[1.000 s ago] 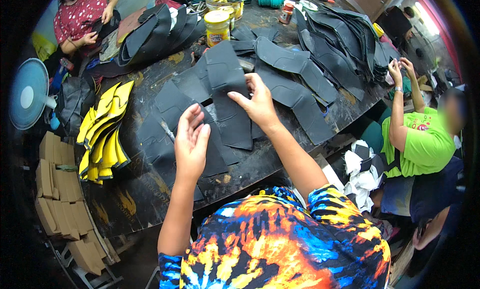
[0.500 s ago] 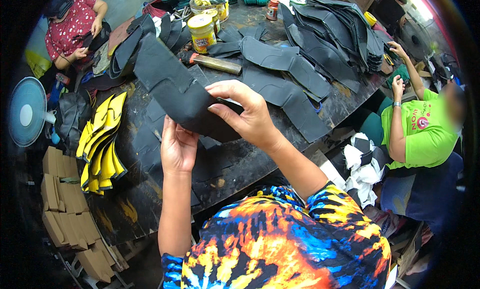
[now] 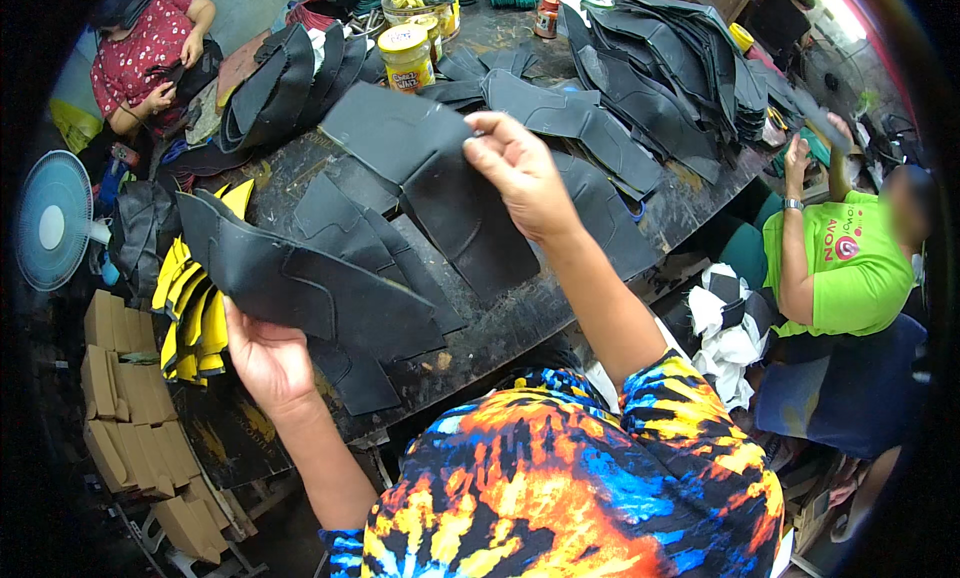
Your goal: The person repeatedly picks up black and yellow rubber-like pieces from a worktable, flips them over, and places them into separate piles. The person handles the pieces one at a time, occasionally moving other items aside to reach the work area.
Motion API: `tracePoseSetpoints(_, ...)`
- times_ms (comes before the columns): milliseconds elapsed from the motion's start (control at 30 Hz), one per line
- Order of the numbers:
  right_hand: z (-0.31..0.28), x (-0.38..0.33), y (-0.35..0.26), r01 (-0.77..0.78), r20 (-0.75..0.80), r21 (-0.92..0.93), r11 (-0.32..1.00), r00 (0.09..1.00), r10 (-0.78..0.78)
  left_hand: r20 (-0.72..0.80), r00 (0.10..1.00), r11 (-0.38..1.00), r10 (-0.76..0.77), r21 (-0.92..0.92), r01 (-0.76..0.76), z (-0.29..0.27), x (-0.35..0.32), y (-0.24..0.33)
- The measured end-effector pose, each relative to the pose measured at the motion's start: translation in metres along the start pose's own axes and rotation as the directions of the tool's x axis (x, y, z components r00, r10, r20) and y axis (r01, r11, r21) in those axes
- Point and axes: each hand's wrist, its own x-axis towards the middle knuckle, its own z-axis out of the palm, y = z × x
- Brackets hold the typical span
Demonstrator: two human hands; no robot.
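Observation:
My left hand (image 3: 268,363) grips the lower edge of a black, bent sheet panel (image 3: 310,286), raised over the near left of the table; its fingertips go out of sight behind it. Between thumb and fingers, my right hand (image 3: 522,173) pinches the upper right edge of a second black panel (image 3: 440,183), which is creased across its middle. This one slants down toward the tabletop. More flat black panels (image 3: 345,218) lie between and under the two. Just right of my right hand, other black panels (image 3: 605,213) overlap on the table.
Tall stacks of black panels (image 3: 690,63) fill the far right of the dark table (image 3: 520,328). A yellow tub (image 3: 406,60) stands at the back. Yellow-and-black pieces (image 3: 190,318) hang at the left edge, near a fan (image 3: 55,223). Co-workers sit left and right.
Both hands held black panel material together; now they are apart with a panel each. My left hand moved left and down, my right hand slightly right and up.

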Motion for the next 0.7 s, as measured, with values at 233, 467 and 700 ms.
tracePoseSetpoints(233, -0.025, -0.016, 0.069, -0.312, -0.188, -0.37, 0.875, 0.948, 0.258, -0.035, 0.999, 0.981, 0.023, 0.193, -0.016, 0.012, -0.034, -0.02)
tracePoseSetpoints(467, 0.019, -0.03, 0.001, 0.151, 0.042, -0.865, 0.479, 0.972, -0.23, -0.044, 0.999, 0.964, -0.006, 0.267, 0.018, 0.038, -0.056, -0.05)
tracePoseSetpoints(700, 0.084, -0.075, -0.034, 0.219, 0.271, -0.849, 0.481, 0.962, 0.04, 0.075, 0.997, 0.932, 0.004, 0.361, -0.03, 0.053, -0.065, -0.091)
